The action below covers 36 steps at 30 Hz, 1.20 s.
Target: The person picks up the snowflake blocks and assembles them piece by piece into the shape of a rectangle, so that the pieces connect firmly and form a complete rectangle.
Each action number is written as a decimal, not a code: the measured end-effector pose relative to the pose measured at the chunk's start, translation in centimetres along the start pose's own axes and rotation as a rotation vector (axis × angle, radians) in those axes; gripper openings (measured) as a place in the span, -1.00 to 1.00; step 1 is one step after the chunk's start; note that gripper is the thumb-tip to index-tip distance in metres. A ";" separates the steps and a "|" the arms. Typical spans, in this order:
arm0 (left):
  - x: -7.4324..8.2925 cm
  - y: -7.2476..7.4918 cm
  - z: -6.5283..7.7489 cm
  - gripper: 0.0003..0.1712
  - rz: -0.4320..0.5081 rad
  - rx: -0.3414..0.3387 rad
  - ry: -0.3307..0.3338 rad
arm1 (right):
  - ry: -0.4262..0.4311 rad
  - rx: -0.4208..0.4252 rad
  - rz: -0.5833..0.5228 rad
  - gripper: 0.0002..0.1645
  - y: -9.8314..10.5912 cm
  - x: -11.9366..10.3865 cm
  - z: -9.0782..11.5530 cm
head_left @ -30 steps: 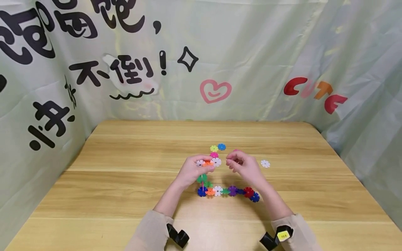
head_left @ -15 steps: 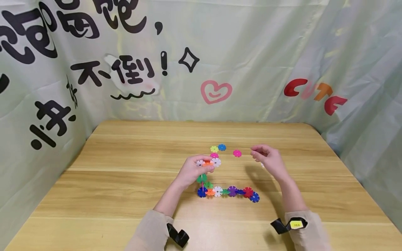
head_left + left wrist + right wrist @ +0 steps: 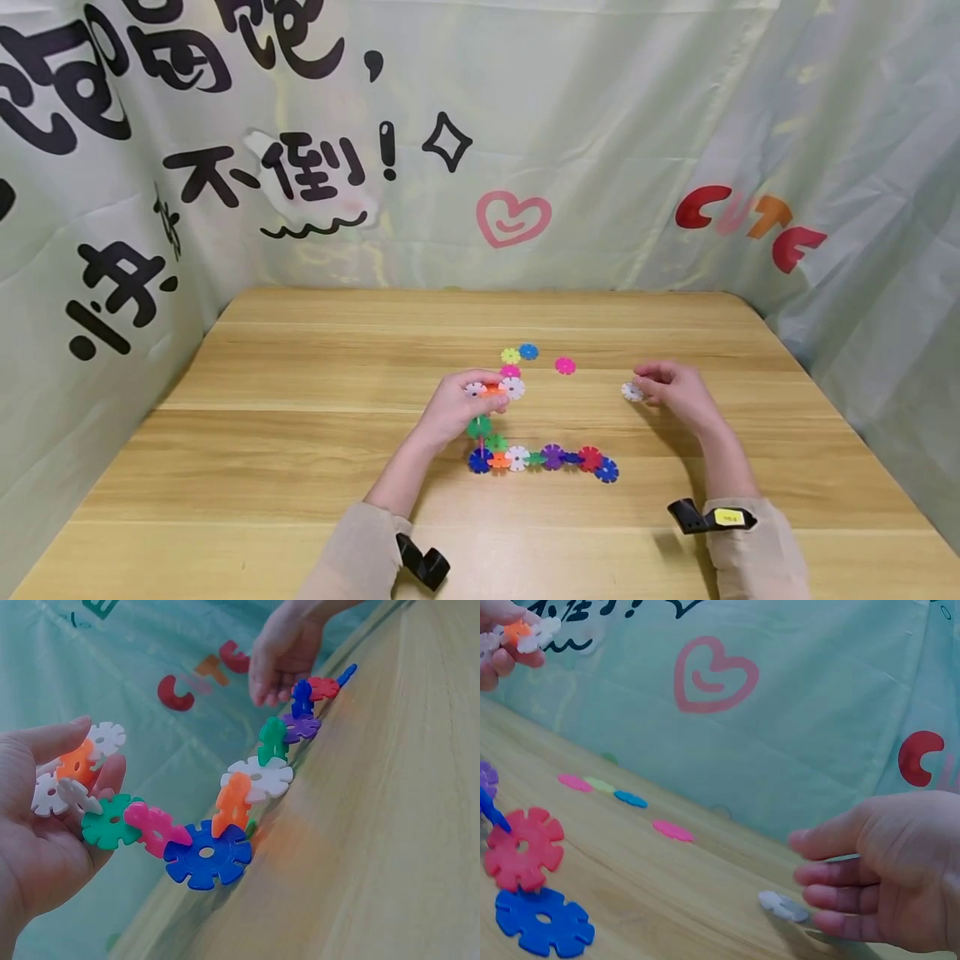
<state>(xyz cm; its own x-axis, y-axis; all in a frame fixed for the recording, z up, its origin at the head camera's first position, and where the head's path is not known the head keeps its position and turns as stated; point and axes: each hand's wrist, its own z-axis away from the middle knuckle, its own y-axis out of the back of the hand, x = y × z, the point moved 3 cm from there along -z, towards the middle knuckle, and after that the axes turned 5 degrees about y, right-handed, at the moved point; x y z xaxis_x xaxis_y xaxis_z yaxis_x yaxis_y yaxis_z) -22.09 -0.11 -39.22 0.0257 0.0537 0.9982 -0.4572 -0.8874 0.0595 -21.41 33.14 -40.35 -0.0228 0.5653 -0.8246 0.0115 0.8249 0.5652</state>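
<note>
Left hand [image 3: 456, 410]: fingers pinch the disc chain [image 3: 512, 459].
Right hand [image 3: 678, 395]: parted, empty fingers by loose white disc [image 3: 627, 391] beyond chain's right end.

One disc chain [image 3: 552, 457]; five loose discs [image 3: 565, 366]; two wrist cameras [image 3: 425, 564]; one table [image 3: 300, 475].

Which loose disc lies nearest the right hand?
The single loose white disc, beside the right hand; loose pink discs, yellow disc and blue disc lie farther left.
</note>
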 end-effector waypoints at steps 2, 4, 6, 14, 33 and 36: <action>0.0 0.1 0.1 -0.66 -0.011 0.007 0.009 | -0.007 -0.030 0.026 -0.55 -0.2 0.3 0.0; 0.0 0.2 0.1 -0.65 -0.017 0.008 0.017 | -0.010 -0.042 0.055 -0.56 -0.3 0.6 0.0; 0.0 0.3 0.1 -0.65 -0.018 0.005 0.016 | -0.008 -0.035 0.096 -0.58 -0.4 0.8 0.1; 0.1 0.2 0.0 -0.66 -0.020 0.003 0.003 | -0.021 0.020 0.233 -0.58 -0.5 1.3 0.1; -0.2 0.2 0.0 -0.67 0.000 -0.006 -0.019 | 0.011 0.008 0.302 -0.71 -1.5 -0.2 0.2; -0.1 0.2 0.1 -0.68 0.004 -0.005 -0.014 | 0.010 0.010 0.242 -0.76 -1.6 -0.4 0.1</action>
<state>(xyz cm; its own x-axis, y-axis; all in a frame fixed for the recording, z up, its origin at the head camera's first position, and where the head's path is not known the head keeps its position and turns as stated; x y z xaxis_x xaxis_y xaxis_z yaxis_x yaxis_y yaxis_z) -22.13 -0.34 -39.32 0.0364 0.0439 0.9984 -0.4614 -0.8854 0.0557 -21.28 31.55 -40.90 -0.0278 0.7464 -0.6649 0.0275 0.6655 0.7459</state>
